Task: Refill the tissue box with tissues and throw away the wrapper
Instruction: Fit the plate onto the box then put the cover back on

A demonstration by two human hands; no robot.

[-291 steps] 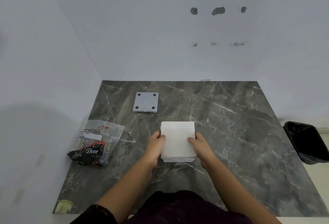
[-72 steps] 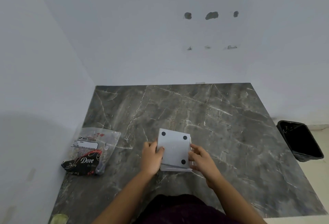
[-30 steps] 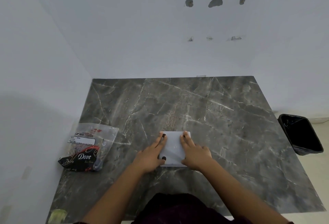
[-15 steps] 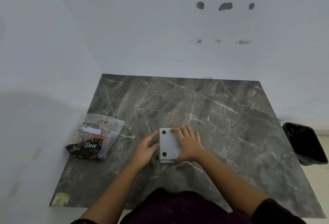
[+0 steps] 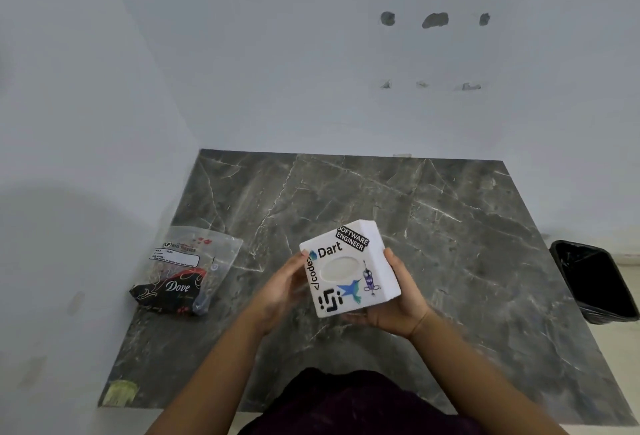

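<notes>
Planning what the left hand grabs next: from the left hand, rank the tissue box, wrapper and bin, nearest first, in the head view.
1. Tissue box: touching the left hand, held between both hands above the table.
2. Wrapper: lying on the table's left side.
3. Bin: farthest, on the floor past the table's right edge.

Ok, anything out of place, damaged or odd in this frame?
Mostly tidy. The empty wrapper lies crumpled at the table's left edge, far from the bin on the floor at the right. The wall shows patchy holes. The tissue box looks intact.
</notes>
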